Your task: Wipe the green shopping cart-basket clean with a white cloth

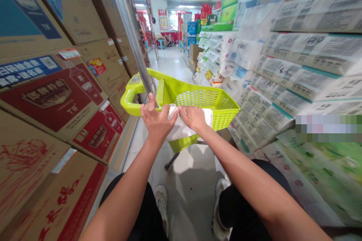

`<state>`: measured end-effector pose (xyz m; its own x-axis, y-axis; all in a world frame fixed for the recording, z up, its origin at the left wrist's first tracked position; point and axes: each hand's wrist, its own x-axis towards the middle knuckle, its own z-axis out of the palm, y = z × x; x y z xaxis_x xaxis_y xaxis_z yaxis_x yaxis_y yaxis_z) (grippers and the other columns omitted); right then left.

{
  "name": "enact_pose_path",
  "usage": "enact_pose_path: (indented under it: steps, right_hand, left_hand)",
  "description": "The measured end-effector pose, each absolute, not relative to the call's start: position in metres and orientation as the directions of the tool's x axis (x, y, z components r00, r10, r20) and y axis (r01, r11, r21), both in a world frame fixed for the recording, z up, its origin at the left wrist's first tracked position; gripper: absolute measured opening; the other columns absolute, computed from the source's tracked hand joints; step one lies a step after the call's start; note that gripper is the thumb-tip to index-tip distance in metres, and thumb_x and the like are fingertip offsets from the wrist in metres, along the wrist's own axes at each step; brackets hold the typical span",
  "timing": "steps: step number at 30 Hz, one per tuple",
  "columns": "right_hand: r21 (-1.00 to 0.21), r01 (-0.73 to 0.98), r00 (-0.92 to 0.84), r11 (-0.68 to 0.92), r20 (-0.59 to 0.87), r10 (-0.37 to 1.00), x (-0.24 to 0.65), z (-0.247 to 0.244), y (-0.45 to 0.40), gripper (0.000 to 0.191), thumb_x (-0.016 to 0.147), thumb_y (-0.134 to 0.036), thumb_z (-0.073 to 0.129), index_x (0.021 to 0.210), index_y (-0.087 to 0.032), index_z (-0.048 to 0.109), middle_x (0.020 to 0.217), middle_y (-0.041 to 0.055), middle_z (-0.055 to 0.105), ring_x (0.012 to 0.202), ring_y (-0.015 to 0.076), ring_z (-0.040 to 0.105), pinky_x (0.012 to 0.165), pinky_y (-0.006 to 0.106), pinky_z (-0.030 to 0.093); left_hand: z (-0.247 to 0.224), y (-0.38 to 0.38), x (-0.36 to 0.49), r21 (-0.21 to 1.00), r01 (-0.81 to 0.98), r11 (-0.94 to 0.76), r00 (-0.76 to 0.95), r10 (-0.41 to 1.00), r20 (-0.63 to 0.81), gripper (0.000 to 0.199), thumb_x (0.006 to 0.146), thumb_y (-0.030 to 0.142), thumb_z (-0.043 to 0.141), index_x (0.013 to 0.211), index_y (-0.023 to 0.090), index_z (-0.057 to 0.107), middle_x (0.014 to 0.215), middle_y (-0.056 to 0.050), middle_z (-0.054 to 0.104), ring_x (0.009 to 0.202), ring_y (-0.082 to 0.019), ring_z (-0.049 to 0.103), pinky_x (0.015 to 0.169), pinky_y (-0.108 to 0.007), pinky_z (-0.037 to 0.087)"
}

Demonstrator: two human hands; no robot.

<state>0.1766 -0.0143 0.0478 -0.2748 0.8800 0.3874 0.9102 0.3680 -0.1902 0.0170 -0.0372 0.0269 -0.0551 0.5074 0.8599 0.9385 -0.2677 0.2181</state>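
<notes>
A white cloth hangs over the near side of a lime-green shopping basket on wheels. My left hand pinches the cloth's upper edge between thumb and forefinger, its other fingers raised beside the basket's thick handle. Close against it, my right hand is closed on the same edge, thumb and fingertips together. A flap of the cloth shows to the right, behind my right hand. The basket's visible inside has slotted walls; its near part is hidden by my hands.
Stacked cardboard cartons line the left side, with a metal post by the basket handle. Packs of tissue paper are piled along the right. A tiled aisle runs ahead to a blue stool.
</notes>
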Motion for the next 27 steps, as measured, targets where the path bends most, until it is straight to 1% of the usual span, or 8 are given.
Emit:
enact_pose_path:
  steps: [2, 5, 10, 12, 16, 20, 23, 27]
  right_hand:
    - [-0.164, 0.93, -0.261, 0.329, 0.334, 0.906, 0.2, 0.043, -0.008, 0.072, 0.105, -0.062, 0.017, 0.099, -0.02, 0.075, 0.096, 0.011, 0.078, 0.09, 0.0238, 0.071, 0.074, 0.029, 0.04]
    - [-0.099, 0.985, -0.112, 0.14, 0.244, 0.963, 0.259, 0.03, 0.006, 0.067, 0.104, -0.058, 0.024, 0.101, -0.018, 0.077, 0.098, 0.0145, 0.078, 0.094, 0.0258, 0.072, 0.075, 0.029, 0.042]
    - [-0.063, 0.997, 0.059, -0.049, 0.158, 0.986, 0.314, 0.025, 0.02, 0.055, 0.102, -0.048, 0.033, 0.11, -0.018, 0.079, 0.107, 0.0169, 0.078, 0.103, 0.0292, 0.072, 0.079, 0.031, 0.044]
    - [-0.092, 0.995, 0.043, -0.03, 0.143, 0.989, 0.291, 0.032, 0.016, 0.057, 0.103, -0.051, 0.033, 0.107, -0.019, 0.08, 0.105, 0.017, 0.078, 0.102, 0.0297, 0.072, 0.079, 0.032, 0.045]
    - [-0.195, 0.953, -0.187, 0.233, 0.229, 0.955, 0.197, 0.048, -0.005, 0.072, 0.105, -0.059, 0.017, 0.107, -0.021, 0.079, 0.102, 0.0141, 0.078, 0.099, 0.0273, 0.072, 0.081, 0.032, 0.046]
    - [-0.217, 0.916, -0.275, 0.337, 0.27, 0.923, 0.158, 0.054, -0.011, 0.081, 0.105, -0.062, 0.007, 0.105, -0.022, 0.078, 0.103, 0.0127, 0.078, 0.099, 0.0264, 0.071, 0.083, 0.032, 0.045]
    - [-0.168, 0.944, -0.248, 0.283, 0.206, 0.947, 0.202, 0.046, 0.003, 0.077, 0.104, -0.064, 0.014, 0.104, -0.022, 0.079, 0.102, 0.0138, 0.078, 0.099, 0.0268, 0.072, 0.08, 0.031, 0.045]
    - [-0.065, 0.997, -0.039, 0.049, 0.153, 0.987, 0.293, 0.027, 0.022, 0.063, 0.105, -0.053, 0.027, 0.107, -0.019, 0.079, 0.102, 0.0165, 0.078, 0.101, 0.0287, 0.073, 0.077, 0.031, 0.044]
  left_hand:
    - [0.029, -0.037, 0.007, 0.17, 0.953, -0.249, -0.036, 0.464, 0.885, 0.032, 0.086, 0.048, 0.067, 0.103, 0.021, 0.075, 0.165, -0.019, 0.031, 0.15, -0.039, 0.032, 0.123, -0.061, 0.019]
    - [0.031, -0.039, -0.005, 0.124, 0.966, -0.227, -0.016, 0.424, 0.905, 0.027, 0.089, 0.041, 0.064, 0.101, 0.019, 0.075, 0.168, -0.019, 0.022, 0.151, -0.037, 0.03, 0.124, -0.059, 0.018]
    - [0.028, -0.046, -0.004, 0.216, 0.956, -0.201, -0.098, 0.472, 0.876, 0.025, 0.084, 0.041, 0.067, 0.098, 0.022, 0.074, 0.165, -0.017, 0.031, 0.149, -0.04, 0.031, 0.123, -0.062, 0.018]
    - [0.026, -0.047, 0.002, 0.238, 0.95, -0.2, -0.116, 0.482, 0.868, 0.026, 0.082, 0.042, 0.068, 0.099, 0.023, 0.074, 0.163, -0.017, 0.034, 0.147, -0.042, 0.033, 0.122, -0.064, 0.018]
    - [0.024, -0.046, 0.009, 0.249, 0.944, -0.215, -0.116, 0.489, 0.864, 0.027, 0.083, 0.042, 0.066, 0.101, 0.024, 0.074, 0.161, -0.017, 0.038, 0.143, -0.041, 0.038, 0.121, -0.066, 0.019]
    - [0.025, -0.042, -0.001, 0.249, 0.941, -0.228, -0.106, 0.5, 0.86, 0.027, 0.085, 0.04, 0.064, 0.104, 0.024, 0.074, 0.161, -0.017, 0.039, 0.145, -0.04, 0.036, 0.122, -0.064, 0.018]
    - [0.028, -0.037, -0.017, 0.237, 0.943, -0.234, -0.089, 0.51, 0.856, 0.026, 0.085, 0.039, 0.063, 0.102, 0.022, 0.074, 0.163, -0.018, 0.035, 0.147, -0.039, 0.035, 0.123, -0.063, 0.017]
    - [0.029, -0.03, -0.03, 0.247, 0.943, -0.224, -0.102, 0.512, 0.853, 0.024, 0.084, 0.039, 0.065, 0.098, 0.022, 0.074, 0.162, -0.02, 0.036, 0.148, -0.039, 0.035, 0.123, -0.063, 0.017]
